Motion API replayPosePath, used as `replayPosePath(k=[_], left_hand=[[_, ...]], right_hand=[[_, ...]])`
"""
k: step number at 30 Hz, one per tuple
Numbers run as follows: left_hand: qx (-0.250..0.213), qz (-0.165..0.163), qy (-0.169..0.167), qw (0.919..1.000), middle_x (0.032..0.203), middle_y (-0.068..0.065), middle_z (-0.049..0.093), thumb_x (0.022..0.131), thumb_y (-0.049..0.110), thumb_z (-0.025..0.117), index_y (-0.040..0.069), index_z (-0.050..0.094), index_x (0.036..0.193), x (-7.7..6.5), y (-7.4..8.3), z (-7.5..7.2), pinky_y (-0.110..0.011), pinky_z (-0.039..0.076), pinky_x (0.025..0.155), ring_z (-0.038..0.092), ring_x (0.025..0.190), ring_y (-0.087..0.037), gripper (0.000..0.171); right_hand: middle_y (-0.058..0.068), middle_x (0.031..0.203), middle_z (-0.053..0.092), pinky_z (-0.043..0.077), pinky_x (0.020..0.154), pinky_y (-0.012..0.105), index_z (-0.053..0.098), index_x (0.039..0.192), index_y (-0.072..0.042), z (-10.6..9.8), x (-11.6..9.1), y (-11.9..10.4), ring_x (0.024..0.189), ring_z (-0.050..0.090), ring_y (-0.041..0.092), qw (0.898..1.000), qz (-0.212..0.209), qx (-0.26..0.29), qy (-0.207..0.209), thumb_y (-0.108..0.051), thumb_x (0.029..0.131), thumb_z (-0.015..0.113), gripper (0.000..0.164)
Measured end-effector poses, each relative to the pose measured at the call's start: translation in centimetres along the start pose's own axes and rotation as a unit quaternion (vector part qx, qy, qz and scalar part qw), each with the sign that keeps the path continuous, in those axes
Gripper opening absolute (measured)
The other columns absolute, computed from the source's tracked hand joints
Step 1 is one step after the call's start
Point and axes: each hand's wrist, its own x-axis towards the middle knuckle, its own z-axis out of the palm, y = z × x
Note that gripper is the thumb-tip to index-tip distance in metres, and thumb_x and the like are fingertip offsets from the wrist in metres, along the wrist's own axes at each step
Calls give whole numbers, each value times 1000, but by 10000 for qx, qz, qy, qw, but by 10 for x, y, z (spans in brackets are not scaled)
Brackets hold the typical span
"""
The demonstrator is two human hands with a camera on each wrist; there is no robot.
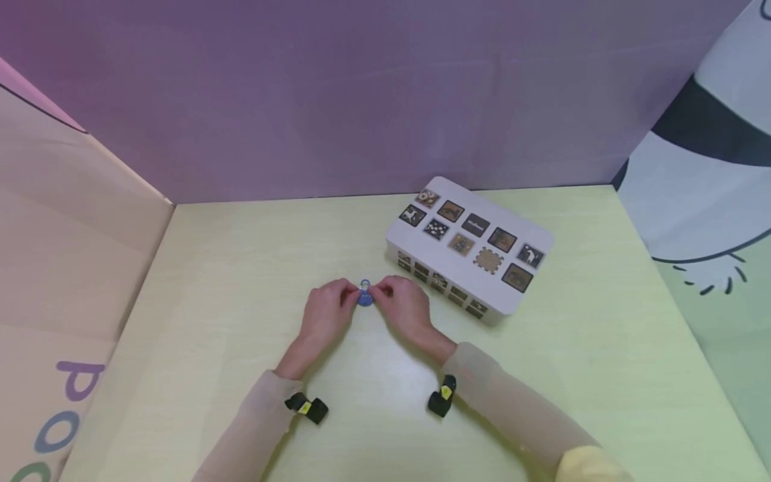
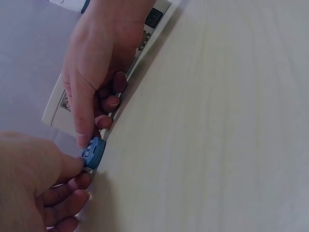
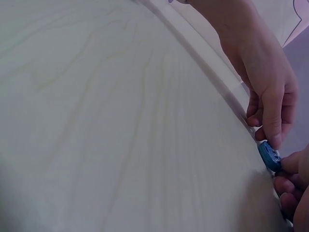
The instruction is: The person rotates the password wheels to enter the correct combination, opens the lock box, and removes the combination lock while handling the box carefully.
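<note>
A small blue combination padlock (image 1: 365, 298) with a looped shackle lies between the two hands at the middle of the table. My left hand (image 1: 328, 309) pinches its left side between thumb and fingers. On the opposite side my right hand (image 1: 405, 304) pinches it too, thumb and forefinger near the shackle end. In the left wrist view the padlock (image 2: 94, 153) shows a row of number dials facing the thumbs. The right wrist view has the blue padlock (image 3: 270, 156) at its right edge, held by both hands' fingertips.
A white box (image 1: 470, 248) with rows of small square pictures stands just right of and behind the right hand. The pale wooden table (image 1: 241, 254) meets a purple back wall (image 1: 313, 100). Printed side panels (image 1: 54, 234) border it left and right.
</note>
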Motion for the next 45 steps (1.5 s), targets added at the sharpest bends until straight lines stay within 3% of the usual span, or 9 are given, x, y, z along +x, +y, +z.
replayPosePath(k=[18,45], left_hand=[[91,-219,-28,9997,87,-6,74,100,15,70,7,74,99,1,2,1,-37,53,75,63,76,-19,10],[-62,-420,-116,9990,85,-4,72,99,14,69,7,74,98,1,4,0,-32,53,68,62,72,-16,9]], right_hand=[[-4,85,74,55,70,30,77,97,-16,2,1,-1,72,62,10,9999,2,-4,110,-32,99,71,18],[-6,80,70,52,67,29,76,95,-16,2,0,-2,67,59,9,9999,23,-9,165,-31,98,71,16]])
